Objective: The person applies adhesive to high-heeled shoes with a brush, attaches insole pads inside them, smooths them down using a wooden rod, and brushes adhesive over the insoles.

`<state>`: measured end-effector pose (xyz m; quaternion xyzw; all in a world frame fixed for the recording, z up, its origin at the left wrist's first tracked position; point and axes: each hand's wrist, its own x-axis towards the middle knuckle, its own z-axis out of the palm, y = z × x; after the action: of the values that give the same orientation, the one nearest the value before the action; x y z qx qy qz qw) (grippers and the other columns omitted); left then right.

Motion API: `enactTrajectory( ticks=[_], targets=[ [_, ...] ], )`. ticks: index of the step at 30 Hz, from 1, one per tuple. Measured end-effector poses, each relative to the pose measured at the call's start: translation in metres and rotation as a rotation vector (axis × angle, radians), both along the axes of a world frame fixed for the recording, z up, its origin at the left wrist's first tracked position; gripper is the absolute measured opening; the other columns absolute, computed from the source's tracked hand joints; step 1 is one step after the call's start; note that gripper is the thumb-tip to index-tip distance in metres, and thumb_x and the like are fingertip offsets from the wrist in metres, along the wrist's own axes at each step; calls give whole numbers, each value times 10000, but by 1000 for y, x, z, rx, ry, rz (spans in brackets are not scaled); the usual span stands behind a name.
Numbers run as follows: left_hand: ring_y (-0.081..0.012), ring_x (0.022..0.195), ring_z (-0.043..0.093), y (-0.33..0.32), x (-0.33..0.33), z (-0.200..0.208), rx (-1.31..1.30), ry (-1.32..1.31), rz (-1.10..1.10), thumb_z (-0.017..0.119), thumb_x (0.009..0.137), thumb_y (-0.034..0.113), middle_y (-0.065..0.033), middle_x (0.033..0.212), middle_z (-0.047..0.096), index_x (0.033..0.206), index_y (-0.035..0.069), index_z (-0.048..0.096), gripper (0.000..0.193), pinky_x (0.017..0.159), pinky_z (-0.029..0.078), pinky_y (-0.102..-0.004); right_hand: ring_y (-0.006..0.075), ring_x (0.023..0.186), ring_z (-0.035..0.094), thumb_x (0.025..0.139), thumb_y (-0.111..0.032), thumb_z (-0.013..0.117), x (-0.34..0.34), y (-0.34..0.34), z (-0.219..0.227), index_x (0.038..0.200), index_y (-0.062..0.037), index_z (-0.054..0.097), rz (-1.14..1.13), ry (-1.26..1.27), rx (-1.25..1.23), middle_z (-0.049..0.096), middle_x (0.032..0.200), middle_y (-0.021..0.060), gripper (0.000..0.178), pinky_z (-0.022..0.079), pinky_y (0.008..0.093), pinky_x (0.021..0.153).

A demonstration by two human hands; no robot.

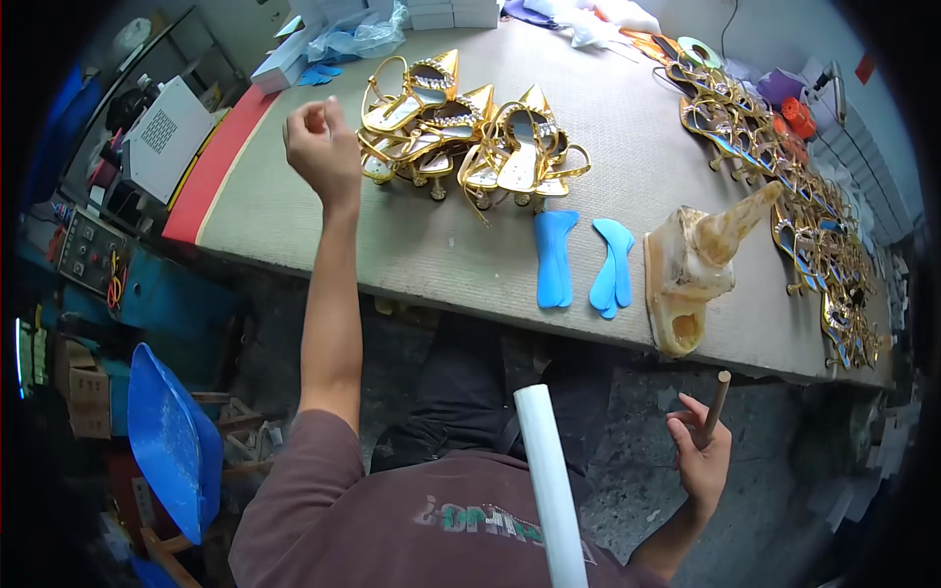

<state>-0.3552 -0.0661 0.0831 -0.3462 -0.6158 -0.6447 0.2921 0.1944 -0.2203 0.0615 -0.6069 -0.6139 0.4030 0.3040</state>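
My left hand [325,147] is raised over the table's left part with its fingers curled in; nothing shows between them. Right beside it lies a pile of gold high-heeled sandals [431,118] with pointed toes and jewelled straps. More gold sandals [520,147] of the same kind adjoin that pile. Off the table's front edge, at the lower right, my right hand [704,456] grips a thin round wooden stick [718,407], which points upward. Blue shoe-shaped insole pieces [556,260] and further blue insoles [613,265] lie flat near the front edge.
A yellowed shoe-last stand [691,265] with a slanting arm stands at the front right. Rows of gold sandals [765,157] line the table's right side. A white tube [551,480] rises before my chest. At left are a blue plastic seat [172,441] and a control box [88,250].
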Motion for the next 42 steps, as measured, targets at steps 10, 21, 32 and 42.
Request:
enactTrajectory(
  ticks=[10,21,32,42],
  targets=[
    [-166,796,629,23,208,-60,-152,-1159,-866,573,949,133,-125,989,545,1068,-5,373,270,558,567,-311,69,711,592,838,-63,756,-73,21,23,1196,13,648,166,-10,81,697,826,72,382,486,232,654],
    [-210,781,653,38,186,-62,-123,-1162,-949,600,936,15,-179,1042,635,1094,-67,532,191,684,587,-341,80,687,600,831,-131,782,-94,30,24,1200,12,639,323,62,102,690,789,105,421,487,241,651],
    [-137,912,644,-214,185,-66,-545,-720,-984,547,961,42,-133,1193,599,1440,-58,359,525,794,530,-265,94,640,613,853,-80,732,-93,43,12,1179,-6,657,220,17,116,680,758,90,343,485,262,599],
    [-61,835,497,-218,178,-59,-868,-739,-1033,351,1094,281,-22,969,551,1239,42,489,312,697,427,-250,266,1034,586,738,-115,712,-253,78,6,1254,-129,634,896,-244,915,655,1087,65,522,562,358,766]
  ],
)
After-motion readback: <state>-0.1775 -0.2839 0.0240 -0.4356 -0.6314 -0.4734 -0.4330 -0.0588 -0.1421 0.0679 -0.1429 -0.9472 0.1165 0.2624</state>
